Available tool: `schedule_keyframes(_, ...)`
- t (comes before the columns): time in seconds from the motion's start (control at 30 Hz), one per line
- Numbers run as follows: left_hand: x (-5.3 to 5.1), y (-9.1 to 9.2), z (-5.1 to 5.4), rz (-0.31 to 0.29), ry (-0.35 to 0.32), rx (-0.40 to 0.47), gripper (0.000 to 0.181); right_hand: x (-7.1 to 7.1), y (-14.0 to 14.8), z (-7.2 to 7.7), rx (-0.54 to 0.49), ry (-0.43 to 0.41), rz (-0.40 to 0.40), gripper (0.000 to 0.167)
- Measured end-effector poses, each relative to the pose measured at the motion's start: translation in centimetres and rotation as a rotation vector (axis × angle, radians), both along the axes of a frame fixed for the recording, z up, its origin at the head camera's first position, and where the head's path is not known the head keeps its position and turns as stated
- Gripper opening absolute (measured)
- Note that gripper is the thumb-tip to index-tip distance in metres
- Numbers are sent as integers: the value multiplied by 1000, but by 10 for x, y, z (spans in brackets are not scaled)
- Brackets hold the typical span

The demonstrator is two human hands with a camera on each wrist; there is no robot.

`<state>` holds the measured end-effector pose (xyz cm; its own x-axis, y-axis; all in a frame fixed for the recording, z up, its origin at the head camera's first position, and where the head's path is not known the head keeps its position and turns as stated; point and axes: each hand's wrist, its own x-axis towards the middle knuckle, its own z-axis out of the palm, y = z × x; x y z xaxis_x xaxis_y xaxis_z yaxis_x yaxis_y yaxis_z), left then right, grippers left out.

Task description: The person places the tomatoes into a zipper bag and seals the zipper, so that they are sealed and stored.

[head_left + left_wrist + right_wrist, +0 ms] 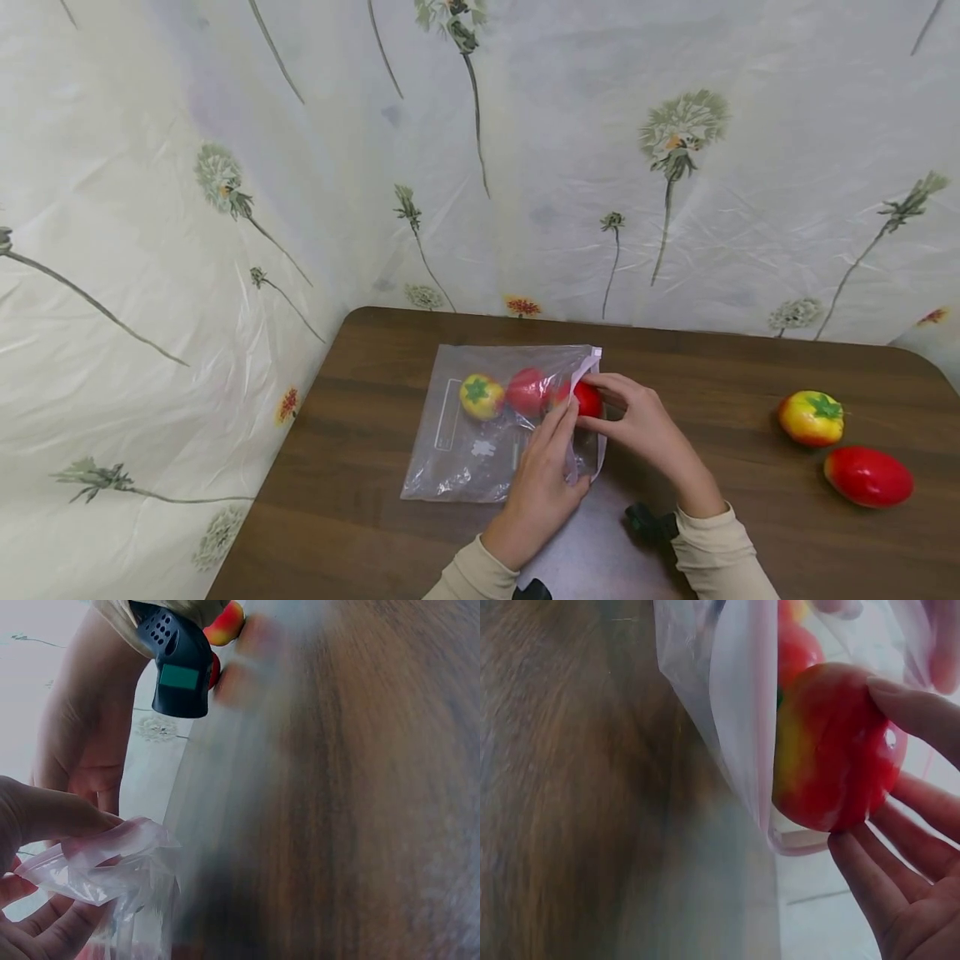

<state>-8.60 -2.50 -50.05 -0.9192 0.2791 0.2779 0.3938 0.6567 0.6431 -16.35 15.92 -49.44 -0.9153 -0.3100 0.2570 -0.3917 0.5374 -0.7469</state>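
Gripped red-and-yellow toy fruit point(836, 750) in the mouth of the zip bag point(450, 471) with right hand point(645, 421), pinched bag rim point(131, 844) with left hand point(542, 487). Seemed light, stiff and slippery, best held around its sides.

Clear plastic bag point(491, 433) (crinkled), smooth glossy fruit point(840, 750), wood-grain tabletop point(352, 467)

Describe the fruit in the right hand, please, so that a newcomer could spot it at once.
On the brown table lies a clear bag, its mouth held by the left hand. At that mouth is a red fruit with a yellow patch, the only one the right hand grips.
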Motion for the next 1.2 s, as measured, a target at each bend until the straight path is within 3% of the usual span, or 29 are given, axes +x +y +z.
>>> schedule_keyframes(0.3,2,1,1,1,-4,-8,102,-6,-8,-1,-8,-51,-9,53)
schedule_keyframes(0.53,2,0,-1,7,92,-16,100,-11,-16,-5,-33,-79,16,48)
schedule_keyframes(0.8,1,0,-4,9,164,-10,104,-10,-22,-13,-8,-20,9,46)
schedule_keyframes(1.0,1,1,-5,3,153,-11,104,-9,-14,-13,18,0,86,50)
schedule_keyframes(1.2,1,2,-6,0,140,-17,105,-10,-5,-17,-47,-41,135,52)
